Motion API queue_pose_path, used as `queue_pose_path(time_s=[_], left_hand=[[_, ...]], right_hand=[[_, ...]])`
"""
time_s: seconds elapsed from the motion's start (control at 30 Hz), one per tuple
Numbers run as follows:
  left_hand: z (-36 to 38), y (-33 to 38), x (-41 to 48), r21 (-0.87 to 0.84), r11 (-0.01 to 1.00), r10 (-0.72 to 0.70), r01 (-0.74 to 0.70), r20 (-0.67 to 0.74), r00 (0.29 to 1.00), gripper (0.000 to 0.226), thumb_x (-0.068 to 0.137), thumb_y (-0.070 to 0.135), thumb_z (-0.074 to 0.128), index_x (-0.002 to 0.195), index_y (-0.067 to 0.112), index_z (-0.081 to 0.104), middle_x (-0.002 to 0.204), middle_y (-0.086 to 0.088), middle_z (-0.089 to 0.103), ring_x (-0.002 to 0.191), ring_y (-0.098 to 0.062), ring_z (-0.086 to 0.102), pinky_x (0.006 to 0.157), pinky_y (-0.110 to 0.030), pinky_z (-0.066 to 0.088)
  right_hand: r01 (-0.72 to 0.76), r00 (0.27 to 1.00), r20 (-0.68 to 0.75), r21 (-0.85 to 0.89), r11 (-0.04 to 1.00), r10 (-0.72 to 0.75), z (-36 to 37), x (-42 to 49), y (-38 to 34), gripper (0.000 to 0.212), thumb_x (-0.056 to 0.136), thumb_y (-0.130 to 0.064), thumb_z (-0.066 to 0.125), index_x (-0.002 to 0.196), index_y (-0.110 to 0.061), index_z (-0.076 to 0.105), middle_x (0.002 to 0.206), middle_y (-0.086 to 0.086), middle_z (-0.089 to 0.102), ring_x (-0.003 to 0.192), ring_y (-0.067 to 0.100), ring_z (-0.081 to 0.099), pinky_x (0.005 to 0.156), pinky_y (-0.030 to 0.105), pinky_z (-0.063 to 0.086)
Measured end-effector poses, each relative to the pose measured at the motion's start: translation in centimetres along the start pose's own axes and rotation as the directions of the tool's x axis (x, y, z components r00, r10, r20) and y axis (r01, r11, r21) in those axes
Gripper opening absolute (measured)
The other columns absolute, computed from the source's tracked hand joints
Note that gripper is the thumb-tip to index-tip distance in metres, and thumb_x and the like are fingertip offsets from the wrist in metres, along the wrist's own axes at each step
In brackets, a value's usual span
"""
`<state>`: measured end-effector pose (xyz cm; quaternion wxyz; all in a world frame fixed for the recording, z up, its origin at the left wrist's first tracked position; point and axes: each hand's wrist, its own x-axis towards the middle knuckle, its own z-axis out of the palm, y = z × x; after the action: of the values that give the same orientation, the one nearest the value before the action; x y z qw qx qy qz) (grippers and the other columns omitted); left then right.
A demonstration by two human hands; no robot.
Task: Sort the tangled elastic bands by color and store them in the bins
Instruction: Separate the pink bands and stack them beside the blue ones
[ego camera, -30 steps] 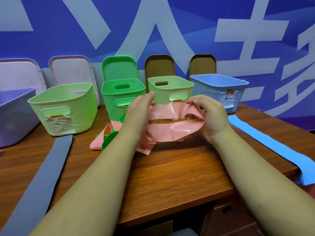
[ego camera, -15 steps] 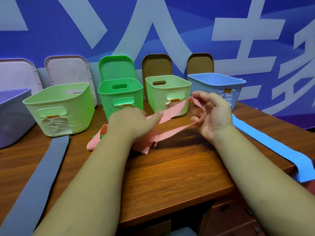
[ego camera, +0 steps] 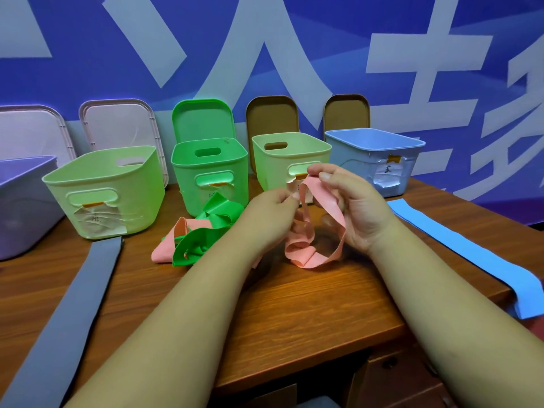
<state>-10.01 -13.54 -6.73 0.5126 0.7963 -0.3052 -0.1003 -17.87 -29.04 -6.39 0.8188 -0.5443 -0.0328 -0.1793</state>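
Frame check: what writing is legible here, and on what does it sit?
"蓝" (probably), handwritten: paper label on blue bin.
Label on large pale green bin: crumpled, unreadable.
Green bin label: mostly hidden.
Wall banner: huge white characters, cropped, unreadable.

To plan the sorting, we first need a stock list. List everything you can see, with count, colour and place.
Bins: five; purple, two pale green, bright green, blue; row at table's back.
Lids: five; two whitish, one green, two brown; leaning on wall behind bins.
Grey band: one; flat, table's left.
Blue band: one; flat, table's right.
Green band: one; centre, tangled with pink.
Pink band: count unclear; centre, partly lifted.
Table: one; brown wood.
Left grip: pinches the pink.
Right grip: pinches it too.
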Motion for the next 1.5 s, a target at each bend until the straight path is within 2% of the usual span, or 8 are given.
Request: queue_pose_path(time_s=[0.13,0.33,0.53,0.73,0.9,1.03,1.37,1.5], left_hand=[[0.6,-0.2,0.3,-0.359,0.927,-0.09,0.106,0.061,0.994,0.02,0.102,0.016,0.056,0.095,0.004,0.07,0.072,-0.013,0.066,0.07,-0.028,0.058,0.062,-0.036,0.046],[-0.8,0.2,-0.1,-0.353,0.934,-0.101,0.053,-0.12,0.988,0.01,0.1,0.013,0.066,0.102,0.01,0.075,0.095,-0.015,0.078,0.075,-0.024,0.072,0.076,-0.04,0.065],[-4.1,3.8,0.8,0.237,0.954,0.253,-0.185,-0.301,0.92,0.007,0.096,0.018,0.073,0.096,0.022,0.079,0.085,0.007,0.076,0.07,-0.009,0.072,0.067,-0.029,0.062],[-6.7,10.3,1.1,0.56,0.761,0.518,-0.327,-0.222,0.826,0.009,0.097,0.022,0.07,0.102,0.023,0.077,0.091,0.009,0.074,0.087,-0.013,0.069,0.081,-0.035,0.058],[-8.1,14.2,1.1,0.64,0.69,0.559,-0.339,-0.174,0.81,0.012,0.099,0.023,0.068,0.107,0.024,0.076,0.1,0.008,0.075,0.095,-0.011,0.065,0.077,-0.024,0.047],[-8.9,16.4,1.1,0.649,0.672,0.598,-0.356,-0.192,0.778,0.01,0.099,0.022,0.067,0.105,0.024,0.076,0.096,0.007,0.074,0.091,-0.012,0.066,0.077,-0.025,0.048],[-10.7,19.9,0.7,0.679,0.625,0.648,-0.384,-0.178,0.74,0.009,0.1,0.023,0.068,0.105,0.025,0.075,0.095,0.01,0.072,0.092,-0.01,0.067,0.083,-0.026,0.054],[-11.2,20.7,0.6,0.656,0.634,0.654,-0.41,-0.173,0.736,0.008,0.102,0.023,0.068,0.106,0.025,0.074,0.099,0.007,0.073,0.089,-0.009,0.066,0.06,-0.004,0.046]], right_hand=[[0.002,1.0,0.011,0.01,1.0,-0.002,-0.1,0.3,0.2,0.018,0.099,-0.012,0.062,0.107,-0.013,0.079,0.101,0.02,0.075,0.09,0.03,0.074,0.085,0.042,0.057],[-0.024,1.0,0.011,-0.072,0.997,0.025,-0.3,0.1,0.1,0.017,0.103,-0.017,0.062,0.107,-0.016,0.078,0.098,0.013,0.076,0.085,0.02,0.075,0.067,0.032,0.06],[-0.047,0.999,-0.013,-0.192,0.98,0.046,-0.6,0.3,0.4,0.02,0.103,-0.017,0.062,0.113,-0.027,0.077,0.082,-0.003,0.067,0.061,0.009,0.052,0.042,0.021,0.033],[-0.073,0.997,0.012,-0.161,0.984,0.076,0.0,0.0,0.5,0.029,0.102,-0.027,0.066,0.129,-0.016,0.069,0.096,0.009,0.073,0.071,0.016,0.069,0.051,0.026,0.051],[0.011,0.999,-0.041,-0.113,0.994,-0.016,-0.4,0.2,0.5,0.041,0.089,-0.047,0.074,0.12,-0.02,0.075,0.12,0.012,0.076,0.111,0.027,0.073,0.091,0.044,0.058],[0.044,0.994,-0.096,-0.058,0.997,-0.049,0.0,-0.2,-0.3,0.031,0.092,-0.041,0.074,0.111,-0.017,0.077,0.102,0.007,0.076,0.092,0.021,0.074,0.07,0.035,0.059],[0.154,0.971,-0.108,-0.388,0.909,-0.211,1.5,0.3,-2.6,0.031,0.09,-0.055,0.073,0.11,-0.033,0.076,0.109,-0.003,0.076,0.102,0.018,0.071,0.081,0.032,0.056],[0.149,0.983,0.0,-0.572,0.807,-0.181,2.6,0.1,-3.4,0.052,0.088,-0.069,0.068,0.133,-0.044,0.062,0.123,-0.017,0.07,0.116,0.008,0.068,0.093,0.032,0.058]])
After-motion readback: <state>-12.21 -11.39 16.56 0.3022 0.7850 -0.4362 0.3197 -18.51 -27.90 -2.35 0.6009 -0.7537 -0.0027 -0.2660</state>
